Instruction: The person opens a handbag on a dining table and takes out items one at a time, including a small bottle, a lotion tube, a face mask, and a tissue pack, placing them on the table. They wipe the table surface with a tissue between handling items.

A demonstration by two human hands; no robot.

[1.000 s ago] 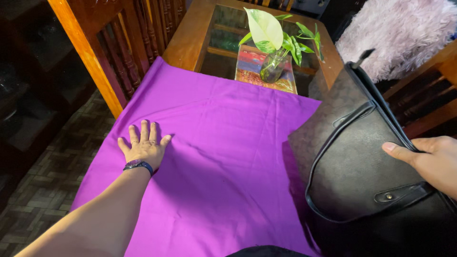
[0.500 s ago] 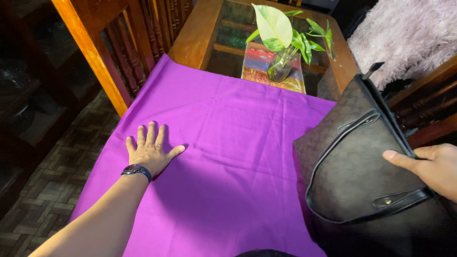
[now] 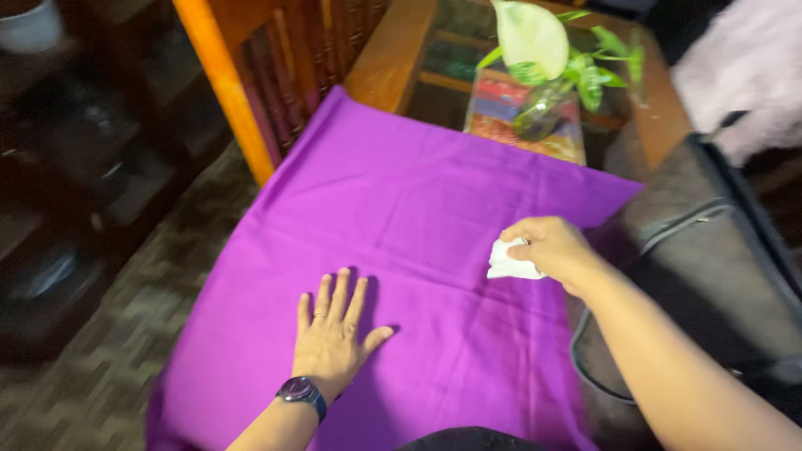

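On the purple cloth (image 3: pixel 434 217), our left hand (image 3: pixel 332 338) lies flat, fingers spread, holding nothing. Our right hand (image 3: pixel 551 249) grips a crumpled white tissue (image 3: pixel 510 263) beside the dark bag (image 3: pixel 710 276).

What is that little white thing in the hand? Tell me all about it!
The white thing looks like a small crumpled tissue or cloth; the blur hides which. It is bunched and wrinkled, not flat. The right hand pinches it from above, fingers curled around its top, so only its lower left part shows. It sits just over the purple cloth, near the dark bag. Whether it touches the cloth is unclear.
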